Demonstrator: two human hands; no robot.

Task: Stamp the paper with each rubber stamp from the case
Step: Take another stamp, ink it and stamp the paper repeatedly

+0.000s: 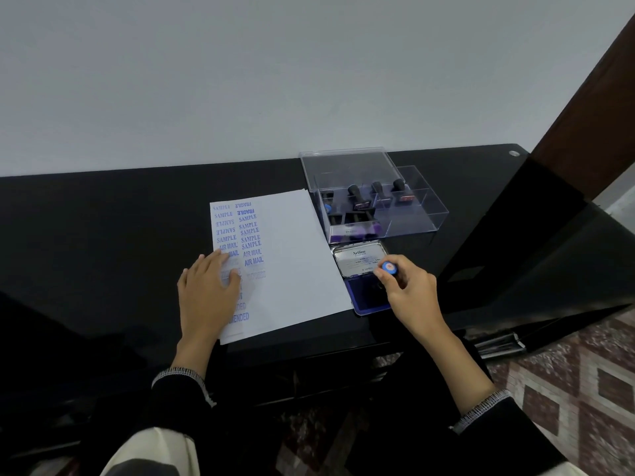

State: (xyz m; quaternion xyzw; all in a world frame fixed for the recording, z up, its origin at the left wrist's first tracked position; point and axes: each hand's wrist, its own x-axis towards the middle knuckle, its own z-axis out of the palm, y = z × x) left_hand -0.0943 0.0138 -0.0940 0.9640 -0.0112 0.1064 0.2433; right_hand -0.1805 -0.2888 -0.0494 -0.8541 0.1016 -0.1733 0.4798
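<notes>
Blue-capped stamp pinched in right hand over ink pad; left hand flat on paper.

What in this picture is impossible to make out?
Head view only:
- The face of the stamp: hidden under the right hand, against the ink pad.
- Prints low on the paper: covered by the left hand.
- Wording on stamps in the case: too small.

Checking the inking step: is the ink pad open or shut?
Open. The ink pad's silver lid is tipped back, baring the blue pad, where the right hand holds a stamp.
</notes>
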